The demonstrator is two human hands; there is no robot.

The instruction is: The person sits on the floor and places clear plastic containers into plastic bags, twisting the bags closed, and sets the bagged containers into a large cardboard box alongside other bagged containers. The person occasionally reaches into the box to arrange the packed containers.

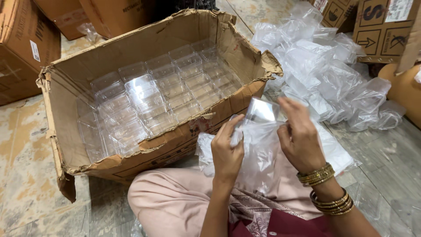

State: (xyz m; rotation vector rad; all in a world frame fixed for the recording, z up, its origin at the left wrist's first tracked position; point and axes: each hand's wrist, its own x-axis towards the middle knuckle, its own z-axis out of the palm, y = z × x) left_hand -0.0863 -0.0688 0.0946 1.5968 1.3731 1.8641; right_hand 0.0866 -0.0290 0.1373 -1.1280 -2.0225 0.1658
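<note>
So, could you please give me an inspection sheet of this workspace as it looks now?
Surface: worn stone floor; the person sits on it.
Job's things: clear bag held over the lap; torn carton filled with rows of clear boxes.
Clutter: heap of clear bags on the right.
Grips: left hand pinches the bag's edge; right hand grips its top, bangles on that wrist.
Cables: nothing seen.
Surroundings: closed cartons at the left and top right.
</note>
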